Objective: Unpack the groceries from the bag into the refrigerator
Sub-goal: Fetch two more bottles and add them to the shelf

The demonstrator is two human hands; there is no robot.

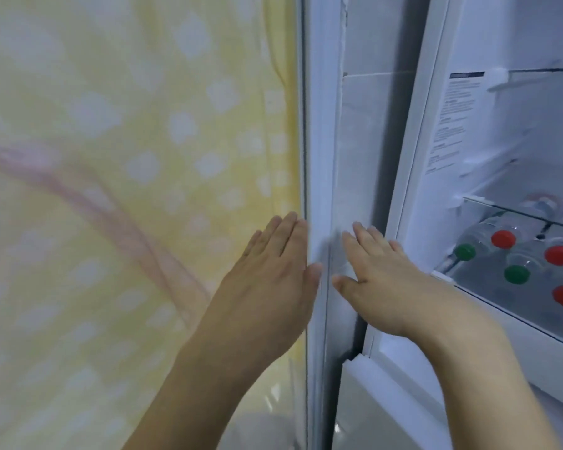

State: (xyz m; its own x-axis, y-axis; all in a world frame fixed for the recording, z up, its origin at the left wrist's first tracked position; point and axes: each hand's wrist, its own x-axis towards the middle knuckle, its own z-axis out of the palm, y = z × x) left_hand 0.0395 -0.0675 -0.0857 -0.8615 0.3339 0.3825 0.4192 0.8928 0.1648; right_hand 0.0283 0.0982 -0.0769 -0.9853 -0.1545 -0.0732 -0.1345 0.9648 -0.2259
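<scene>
Both your hands flat, fingers straight, holding nothing: left hand on door outer edge, right hand on its inner face, likely swinging it. Fridge open; bottles on shelf. Bag, groceries out of view.

The whole view is motion-blurred. Print on the label inside the refrigerator is unreadable. The bottles show mainly red and green caps; their bodies are indistinct, and the right edge cuts off the row. The cloth runs past the left, top and bottom edges. Both forearms leave the bottom edge.
</scene>
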